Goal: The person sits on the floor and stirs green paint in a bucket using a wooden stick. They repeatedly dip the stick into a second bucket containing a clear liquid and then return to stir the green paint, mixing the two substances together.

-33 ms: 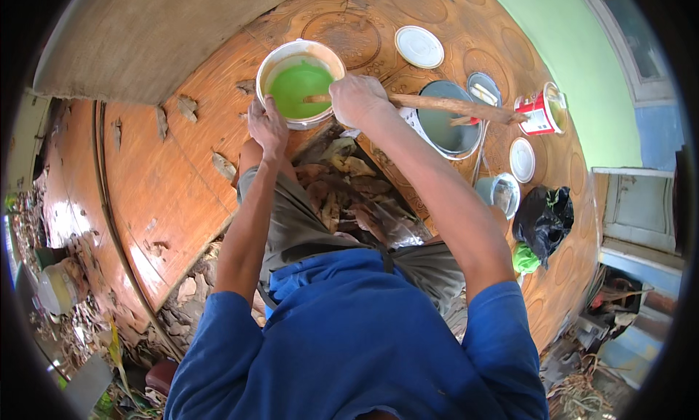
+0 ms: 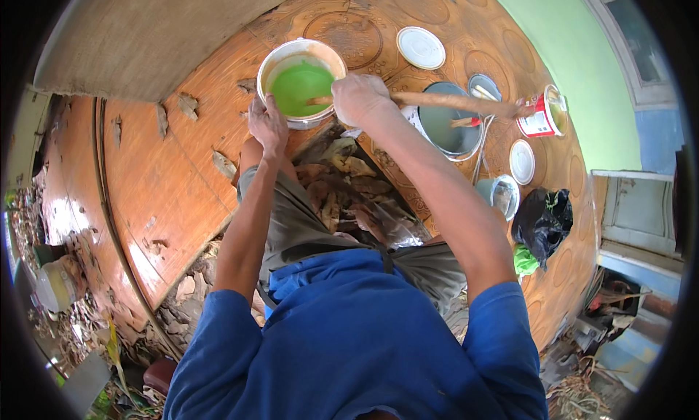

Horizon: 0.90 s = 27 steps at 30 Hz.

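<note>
We wrap our right hand (image 2: 360,99) round a wooden stick (image 2: 437,100), its tip in green paint (image 2: 295,83) left of that hand; our left hand (image 2: 269,127) clasps the white bucket (image 2: 328,56) by its rim.

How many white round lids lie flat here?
2: the far lid lies right of the bucket of green liquid; the near lid lies below the red-and-white can in the picture. Others may be hidden.

Via the head camera I log a brown embossed surface (image 2: 357,45). Directly on it: a white bucket (image 2: 333,54), a red-and-white tub (image 2: 536,121), two white lids (image 2: 421,48), a black bag (image 2: 542,225), dry leaves (image 2: 224,165).
</note>
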Each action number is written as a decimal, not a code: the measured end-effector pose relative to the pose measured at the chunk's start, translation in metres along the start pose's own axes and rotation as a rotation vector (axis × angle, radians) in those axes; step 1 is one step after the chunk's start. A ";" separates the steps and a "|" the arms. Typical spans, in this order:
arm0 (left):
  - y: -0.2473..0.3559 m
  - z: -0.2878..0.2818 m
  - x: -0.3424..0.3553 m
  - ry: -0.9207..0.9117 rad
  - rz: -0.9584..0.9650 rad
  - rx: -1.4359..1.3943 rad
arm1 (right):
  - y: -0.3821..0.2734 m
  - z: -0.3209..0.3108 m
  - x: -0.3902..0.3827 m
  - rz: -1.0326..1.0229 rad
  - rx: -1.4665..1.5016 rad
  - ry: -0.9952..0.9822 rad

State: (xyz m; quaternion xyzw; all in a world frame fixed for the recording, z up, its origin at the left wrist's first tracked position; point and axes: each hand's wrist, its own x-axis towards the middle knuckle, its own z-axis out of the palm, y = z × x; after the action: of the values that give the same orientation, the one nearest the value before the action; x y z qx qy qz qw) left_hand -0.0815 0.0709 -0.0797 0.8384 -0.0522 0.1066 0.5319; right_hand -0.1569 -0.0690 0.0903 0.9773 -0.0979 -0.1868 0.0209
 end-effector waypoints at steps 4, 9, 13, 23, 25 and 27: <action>0.000 0.003 0.011 -0.036 -0.062 -0.057 | -0.005 -0.019 0.024 0.076 -0.118 -0.006; 0.001 0.000 0.022 -0.088 -0.191 0.017 | -0.008 -0.011 0.037 0.033 0.058 -0.061; 0.019 0.007 0.048 -0.068 -0.379 -0.009 | -0.009 -0.019 0.022 0.055 0.051 -0.179; 0.015 0.030 0.058 0.013 -0.402 0.075 | -0.003 -0.027 0.059 0.066 -0.027 -0.063; 0.014 0.028 0.060 0.017 -0.423 0.064 | -0.004 -0.016 0.053 -0.005 -0.042 -0.065; 0.010 0.028 0.059 0.021 -0.431 0.068 | -0.001 -0.015 0.050 -0.030 -0.047 -0.059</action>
State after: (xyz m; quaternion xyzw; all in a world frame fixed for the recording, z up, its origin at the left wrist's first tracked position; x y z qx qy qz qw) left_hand -0.0228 0.0429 -0.0685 0.8466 0.1375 0.0010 0.5142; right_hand -0.1053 -0.0775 0.0862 0.9720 -0.0792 -0.2179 0.0380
